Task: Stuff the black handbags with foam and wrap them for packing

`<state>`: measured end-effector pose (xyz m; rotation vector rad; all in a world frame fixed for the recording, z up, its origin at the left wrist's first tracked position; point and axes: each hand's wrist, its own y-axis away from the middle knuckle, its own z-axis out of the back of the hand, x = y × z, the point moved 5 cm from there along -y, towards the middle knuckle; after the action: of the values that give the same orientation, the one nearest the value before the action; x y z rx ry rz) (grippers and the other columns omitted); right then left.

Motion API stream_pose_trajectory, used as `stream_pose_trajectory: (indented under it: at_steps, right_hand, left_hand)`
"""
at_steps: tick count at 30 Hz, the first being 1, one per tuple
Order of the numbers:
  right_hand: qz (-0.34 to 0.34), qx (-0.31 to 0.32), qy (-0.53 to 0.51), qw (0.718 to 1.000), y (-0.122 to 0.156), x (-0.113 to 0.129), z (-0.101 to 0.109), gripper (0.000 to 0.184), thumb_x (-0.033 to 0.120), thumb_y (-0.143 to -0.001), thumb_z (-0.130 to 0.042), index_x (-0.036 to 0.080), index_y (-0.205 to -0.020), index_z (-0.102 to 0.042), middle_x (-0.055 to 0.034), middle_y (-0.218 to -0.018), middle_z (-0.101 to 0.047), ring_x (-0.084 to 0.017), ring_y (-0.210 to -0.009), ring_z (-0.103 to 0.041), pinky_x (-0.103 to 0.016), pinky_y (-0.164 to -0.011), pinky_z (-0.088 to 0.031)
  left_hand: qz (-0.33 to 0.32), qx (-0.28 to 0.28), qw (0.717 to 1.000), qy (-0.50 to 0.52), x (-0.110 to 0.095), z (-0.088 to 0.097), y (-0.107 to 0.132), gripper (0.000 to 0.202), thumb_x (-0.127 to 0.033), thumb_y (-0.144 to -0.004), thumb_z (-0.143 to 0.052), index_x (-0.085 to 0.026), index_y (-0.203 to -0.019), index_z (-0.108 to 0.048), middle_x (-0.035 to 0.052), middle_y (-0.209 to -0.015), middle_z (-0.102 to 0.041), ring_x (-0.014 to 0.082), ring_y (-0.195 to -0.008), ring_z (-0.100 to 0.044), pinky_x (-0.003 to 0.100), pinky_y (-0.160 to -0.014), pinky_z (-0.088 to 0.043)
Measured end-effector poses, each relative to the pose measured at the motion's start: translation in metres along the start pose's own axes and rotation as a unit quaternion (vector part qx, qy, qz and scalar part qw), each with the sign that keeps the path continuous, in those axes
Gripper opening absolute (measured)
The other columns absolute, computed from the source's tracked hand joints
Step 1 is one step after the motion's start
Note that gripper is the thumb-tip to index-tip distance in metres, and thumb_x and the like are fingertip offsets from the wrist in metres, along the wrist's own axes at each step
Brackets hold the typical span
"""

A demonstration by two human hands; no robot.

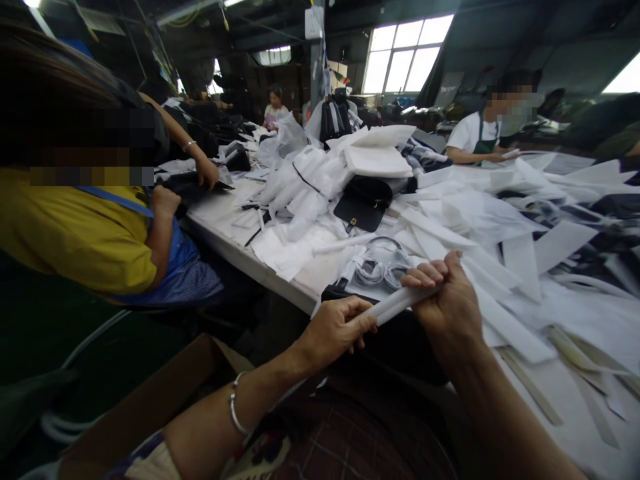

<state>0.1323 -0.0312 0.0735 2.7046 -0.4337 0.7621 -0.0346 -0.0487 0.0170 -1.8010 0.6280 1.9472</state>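
Note:
A long white strip, folded or rolled lengthwise (397, 304), spans the gap between my two hands at the table's near edge. My left hand (337, 325) is closed on its lower left end. The other end sits in my right hand (447, 303), whose fingers curl over it with the thumb pointing up. Just below the strip is a black bag (405, 343), partly hidden by my hands and arms. Behind the strip lie coiled straps wrapped in white material (377, 263).
White sheets and strips (520, 267) cover the table's right side. A black flap bag (363, 203) with a gold clasp lies mid-table by wrapped bundles (305, 183). Left, a co-worker in a yellow shirt (75, 233) handles black material; a cardboard box (165, 393) stands below. Others work farther back.

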Motion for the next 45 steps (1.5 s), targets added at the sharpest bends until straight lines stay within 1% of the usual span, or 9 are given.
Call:
stream_pose_trajectory:
  at_steps: [10,19,22,25,28,32,37,41,45]
  right_hand:
    - [0.025,-0.018,-0.004,1.0,-0.004,-0.002,0.001,0.055,0.055,-0.097,-0.044,0.018,-0.057,-0.034,0.0089,-0.043,-0.03,-0.005,-0.036,-0.028,-0.017,-0.037,-0.033]
    - [0.043,0.007,0.005,0.999,0.004,-0.004,-0.004,0.054,0.048,-0.101,-0.042,0.018,-0.056,-0.034,0.0083,-0.043,-0.029,-0.005,-0.036,-0.026,-0.018,-0.037,-0.03]
    - [0.04,0.025,0.017,0.999,0.007,-0.004,-0.005,0.055,0.048,-0.102,-0.039,0.018,-0.055,-0.034,0.0077,-0.042,-0.029,-0.006,-0.035,-0.024,-0.018,-0.035,-0.027]
    - [0.039,0.042,0.019,0.998,0.011,0.006,-0.003,0.054,0.046,-0.101,-0.043,0.019,-0.055,-0.034,0.008,-0.041,-0.028,-0.005,-0.035,-0.022,-0.018,-0.034,-0.025]
    - [0.077,0.07,0.058,0.993,0.014,0.022,0.002,0.054,0.046,-0.092,-0.061,0.019,-0.054,-0.034,0.0087,-0.041,-0.028,-0.005,-0.034,-0.023,-0.018,-0.034,-0.027]
    - [0.025,0.142,0.315,0.938,0.018,-0.006,0.003,0.041,0.054,-0.079,-0.073,0.018,-0.065,-0.058,0.0023,-0.052,-0.053,-0.01,-0.045,-0.049,-0.022,-0.042,-0.041]
    - [0.026,0.287,0.474,0.832,0.03,-0.057,-0.013,0.04,0.057,-0.087,-0.061,0.018,-0.093,-0.069,-0.0028,-0.081,-0.066,-0.017,-0.075,-0.061,-0.028,-0.072,-0.051]
    - [0.073,0.244,0.482,0.838,0.03,-0.057,-0.01,0.038,0.057,-0.085,-0.063,0.018,-0.082,-0.066,0.0006,-0.071,-0.059,-0.014,-0.063,-0.052,-0.022,-0.057,-0.045]
    - [0.039,0.21,0.392,0.895,0.024,-0.053,0.002,0.034,0.053,-0.081,-0.07,0.02,-0.089,-0.066,-0.0012,-0.079,-0.063,-0.015,-0.07,-0.058,-0.023,-0.062,-0.049]
  left_hand:
    - [-0.085,-0.067,0.951,-0.288,-0.013,0.002,-0.004,0.022,-0.028,-0.093,-0.048,-0.017,-0.099,-0.067,0.0023,-0.082,-0.07,0.0144,-0.073,-0.065,0.023,-0.068,-0.044]
    - [-0.062,-0.089,0.937,-0.332,-0.008,0.004,-0.01,0.024,-0.03,-0.092,-0.045,-0.019,-0.092,-0.066,0.0016,-0.075,-0.067,0.0149,-0.067,-0.06,0.026,-0.064,-0.038]
    - [-0.068,-0.106,0.958,-0.257,-0.004,0.012,-0.015,0.025,-0.027,-0.09,-0.042,-0.018,-0.081,-0.065,0.0002,-0.067,-0.064,0.0123,-0.063,-0.057,0.024,-0.063,-0.038]
    - [-0.027,-0.118,0.993,-0.004,0.01,0.036,-0.024,0.022,-0.027,-0.085,-0.047,-0.017,-0.073,-0.063,-0.0033,-0.055,-0.057,0.007,-0.044,-0.043,0.02,-0.046,-0.03]
    - [0.005,-0.192,0.956,0.222,0.018,0.068,-0.03,0.021,-0.035,-0.079,-0.057,-0.016,-0.071,-0.06,-0.0062,-0.05,-0.05,0.0032,-0.035,-0.029,0.017,-0.036,-0.018]
    - [-0.05,-0.108,0.945,0.303,-0.008,0.064,-0.034,0.027,-0.04,-0.08,-0.069,-0.014,-0.088,-0.068,0.0093,-0.101,-0.07,0.0116,-0.076,-0.065,0.019,-0.063,-0.051]
    - [-0.092,-0.02,0.965,0.245,-0.035,0.029,-0.035,0.026,-0.039,-0.085,-0.068,-0.017,-0.097,-0.076,0.0081,-0.151,-0.044,0.0303,-0.134,-0.045,0.035,-0.104,-0.045]
    - [-0.107,-0.03,0.974,0.2,-0.028,0.021,-0.034,0.04,-0.046,-0.092,-0.056,-0.02,-0.12,-0.069,0.0088,-0.15,-0.046,0.0296,-0.136,-0.044,0.042,-0.112,-0.038]
    - [-0.116,-0.045,0.987,0.102,-0.016,0.018,-0.015,0.071,-0.046,-0.089,-0.062,-0.024,-0.15,-0.034,0.0128,-0.15,-0.045,0.0272,-0.133,-0.049,0.042,-0.111,-0.04]
